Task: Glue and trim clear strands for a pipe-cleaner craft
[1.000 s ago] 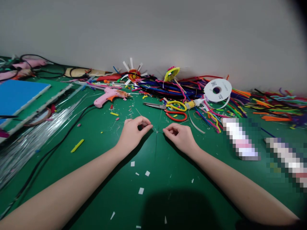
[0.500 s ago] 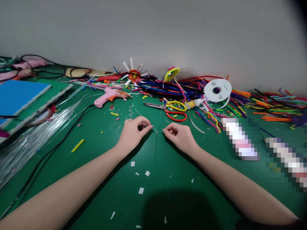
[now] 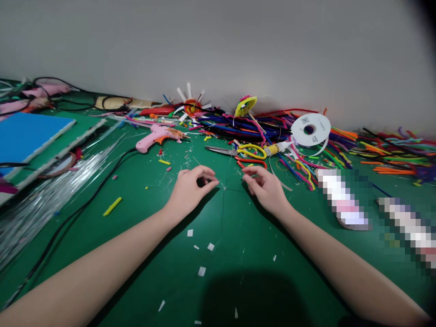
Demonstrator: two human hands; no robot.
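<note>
A star of thin, see-through strands (image 3: 224, 187) stands out faintly between my two hands, its arms spreading from a small centre. My left hand (image 3: 195, 185) pinches one of these strands between thumb and forefinger, and a thin end pokes out above the knuckles. On the other side, my right hand (image 3: 264, 187) is curled loosely just right of the star, thumb and forefinger a little apart, with nothing visible in them. Just beyond it lie scissors (image 3: 252, 151) with yellow and red handles, partly covered by its fingers.
A pink glue gun (image 3: 155, 137) with a black cord lies at left. Clear strips (image 3: 51, 190) and a blue board (image 3: 30, 136) are further left. Behind are pipe cleaners (image 3: 235, 127), a ribbon spool (image 3: 309, 129) and a glue bottle (image 3: 275, 147). Paper scraps (image 3: 202, 271) dot the green table (image 3: 153, 281).
My right hand has drawn away to the right from the star's centre, and its fingers have loosened. My left hand keeps its pinch in nearly the same place.
</note>
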